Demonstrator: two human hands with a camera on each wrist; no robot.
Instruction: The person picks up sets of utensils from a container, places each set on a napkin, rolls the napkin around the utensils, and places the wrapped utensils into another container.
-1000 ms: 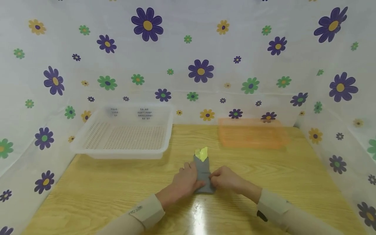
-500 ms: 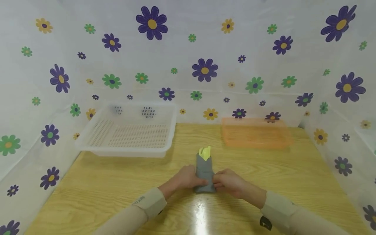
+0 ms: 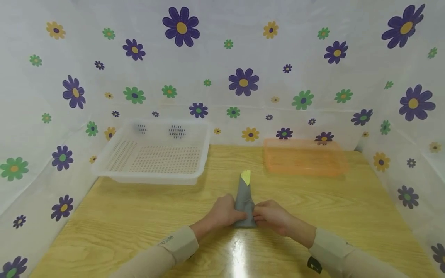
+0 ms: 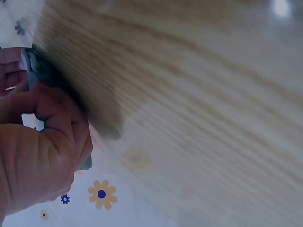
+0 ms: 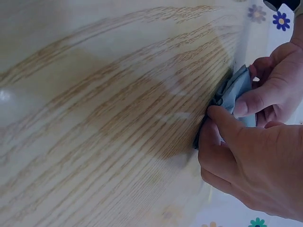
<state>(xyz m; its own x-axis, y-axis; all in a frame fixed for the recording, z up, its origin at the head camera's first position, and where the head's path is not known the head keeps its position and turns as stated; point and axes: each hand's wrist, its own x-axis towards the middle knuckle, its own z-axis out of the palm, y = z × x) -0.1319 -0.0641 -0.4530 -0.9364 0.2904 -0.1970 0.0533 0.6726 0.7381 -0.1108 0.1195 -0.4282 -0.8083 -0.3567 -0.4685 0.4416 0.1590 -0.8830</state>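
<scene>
A grey cloth napkin (image 3: 244, 199) wraps yellow cutlery (image 3: 246, 177) at the middle of the table; just a yellow tip pokes out of its far end. My left hand (image 3: 223, 210) grips the napkin's left side, thumb across the top and fingers round the edge. At the lower right edge, my right hand (image 3: 272, 216) pinches the cloth between thumb and fingers. The right wrist view has both hands close together on the folded napkin (image 5: 239, 90). Seen from the left wrist, the left hand (image 4: 45, 146) hides most of the cloth.
A white perforated plastic basket (image 3: 153, 180) stands at the back left of the wooden table (image 3: 313, 200). An orange plastic basket (image 3: 302, 170) sits at the back right. Flower-patterned white sheeting (image 3: 208, 58) encloses the back and sides.
The napkin bundle has become narrower and turned onto its side, its far end shifting slightly right. The fork tines and spoon, seen separately before, are now covered except for one yellow tip.
</scene>
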